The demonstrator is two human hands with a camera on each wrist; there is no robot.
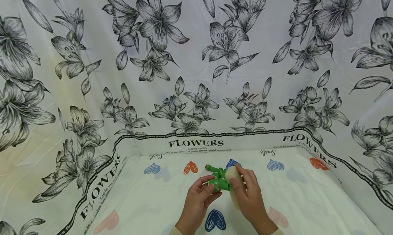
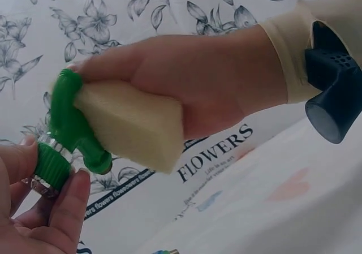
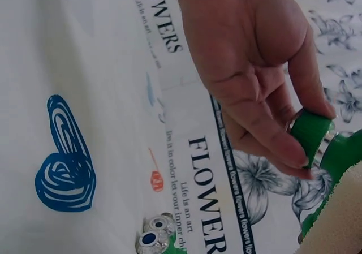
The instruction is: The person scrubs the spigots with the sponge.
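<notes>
A green plastic fitting (image 1: 218,181) with a ribbed cap and a thin spout is held just above the cloth-covered table. My left hand (image 1: 206,190) pinches its cap (image 3: 311,132) between thumb and fingers. My right hand (image 1: 242,182) grips a cream sponge (image 1: 234,177) and presses it against the fitting's right side. In the left wrist view the sponge (image 2: 130,121) lies flat against the green body (image 2: 65,127), with my left fingertips (image 2: 62,209) round the cap below. Only a corner of the sponge (image 3: 339,220) shows in the right wrist view.
A white cloth with coloured hearts (image 1: 215,219) covers the table. A flower-printed sheet with "FLOWERS" lettering (image 1: 196,143) rises behind and at both sides. A small silvery piece with blue centres (image 3: 153,236) lies on the cloth near the hands.
</notes>
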